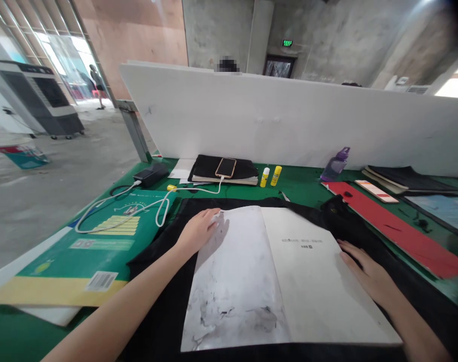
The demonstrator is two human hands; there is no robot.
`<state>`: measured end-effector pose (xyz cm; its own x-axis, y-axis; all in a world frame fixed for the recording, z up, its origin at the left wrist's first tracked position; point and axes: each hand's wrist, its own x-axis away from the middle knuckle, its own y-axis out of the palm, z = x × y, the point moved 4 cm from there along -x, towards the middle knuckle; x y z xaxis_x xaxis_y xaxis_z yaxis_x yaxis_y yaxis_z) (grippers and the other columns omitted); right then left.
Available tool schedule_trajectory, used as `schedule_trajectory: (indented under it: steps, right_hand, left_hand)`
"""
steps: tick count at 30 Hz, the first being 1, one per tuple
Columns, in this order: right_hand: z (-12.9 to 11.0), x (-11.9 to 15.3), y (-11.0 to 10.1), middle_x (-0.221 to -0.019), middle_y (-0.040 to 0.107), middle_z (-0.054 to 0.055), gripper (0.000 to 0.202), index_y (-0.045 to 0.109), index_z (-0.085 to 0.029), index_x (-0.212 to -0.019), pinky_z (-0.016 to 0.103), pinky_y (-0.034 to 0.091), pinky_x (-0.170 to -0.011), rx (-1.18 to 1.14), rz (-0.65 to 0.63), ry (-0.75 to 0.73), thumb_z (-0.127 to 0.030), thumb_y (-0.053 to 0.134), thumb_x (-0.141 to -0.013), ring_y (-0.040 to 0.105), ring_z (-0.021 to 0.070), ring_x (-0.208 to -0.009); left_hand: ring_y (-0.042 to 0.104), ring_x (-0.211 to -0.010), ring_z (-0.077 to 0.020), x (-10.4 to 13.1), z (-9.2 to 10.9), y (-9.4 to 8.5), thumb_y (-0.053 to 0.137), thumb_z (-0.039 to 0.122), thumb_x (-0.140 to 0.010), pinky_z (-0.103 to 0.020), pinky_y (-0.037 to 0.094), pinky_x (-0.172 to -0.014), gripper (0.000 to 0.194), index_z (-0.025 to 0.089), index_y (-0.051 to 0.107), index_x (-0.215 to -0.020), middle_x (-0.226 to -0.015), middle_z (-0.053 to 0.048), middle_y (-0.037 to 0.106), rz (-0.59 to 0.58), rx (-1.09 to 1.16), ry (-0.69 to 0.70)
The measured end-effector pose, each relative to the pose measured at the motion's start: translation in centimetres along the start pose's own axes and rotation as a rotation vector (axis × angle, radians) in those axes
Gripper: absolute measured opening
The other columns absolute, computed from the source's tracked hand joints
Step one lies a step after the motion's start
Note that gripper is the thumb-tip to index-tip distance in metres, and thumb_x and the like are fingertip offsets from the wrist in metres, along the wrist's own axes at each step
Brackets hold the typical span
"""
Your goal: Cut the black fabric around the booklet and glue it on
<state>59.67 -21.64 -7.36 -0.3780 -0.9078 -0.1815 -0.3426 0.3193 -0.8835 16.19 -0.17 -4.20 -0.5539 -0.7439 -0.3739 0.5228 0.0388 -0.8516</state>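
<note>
An open book [308, 281] lies on a black cloth [157, 306], its left page smudged with dark marks and its right page printed with a short line of text. My left hand [199, 230] rests at the upper left edge of the left page, fingers stretched towards the top corner. At the right page's outer edge lies my right hand [367, 271], fingers extended and a little bent, the tips touching the paper's border. Neither hand is wrapped round anything.
A green and yellow book [78, 251] with a white cable lies left. Behind are a phone [226, 168] on a black-covered book, glue sticks [276, 176] and a purple bottle [334, 166]. A red board [398, 229] lies right. A white partition [251, 115] borders the green table.
</note>
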Motion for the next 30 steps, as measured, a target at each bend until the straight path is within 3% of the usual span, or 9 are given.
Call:
schedule_trajectory:
  steps: [8,12,21,30]
  right_hand:
    - [-0.1,-0.1,-0.1,-0.133,0.056,0.009,0.049,0.059,-0.020,-0.118,0.048,0.028,-0.113,0.002,0.022,-0.030,-0.052,0.039,-0.087,0.046,0.0286,-0.128]
    - [-0.3,-0.1,-0.2,-0.131,0.058,0.007,0.046,0.059,-0.022,-0.116,0.048,0.030,-0.112,-0.015,0.038,-0.034,-0.052,0.040,-0.087,0.049,0.0281,-0.125]
    - [0.0,0.0,-0.1,-0.134,0.055,0.009,0.048,0.057,-0.020,-0.119,0.047,0.030,-0.113,-0.018,0.018,-0.007,-0.052,0.040,-0.088,0.046,0.0277,-0.128]
    - [-0.5,0.1,-0.3,-0.132,0.057,0.006,0.048,0.059,-0.022,-0.119,0.047,0.033,-0.111,0.002,0.036,-0.009,-0.052,0.040,-0.087,0.046,0.0294,-0.128]
  left_hand:
    - [0.064,-0.086,-0.0204,-2.0,-2.5,0.0,0.057,0.022,-0.079,-0.031,0.049,-0.080,0.017,0.020,0.066,-0.094,-0.092,-0.004,0.070,0.100,0.165,-0.243]
    - [0.065,-0.079,-0.0189,-2.6,-3.3,0.2,0.059,0.023,-0.076,-0.029,0.050,-0.076,0.014,0.021,0.067,-0.087,-0.085,-0.002,0.071,0.131,0.243,-0.319]
    - [0.062,-0.070,-0.0165,-2.5,-4.1,-0.1,0.062,0.029,-0.073,-0.026,0.046,-0.067,0.009,0.020,0.065,-0.074,-0.073,-0.001,0.068,0.160,0.285,-0.393]
    - [0.063,-0.073,-0.0184,-2.5,-4.2,-0.4,0.061,0.033,-0.076,-0.027,0.046,-0.068,0.015,0.021,0.068,-0.074,-0.078,-0.002,0.071,0.167,0.240,-0.397]
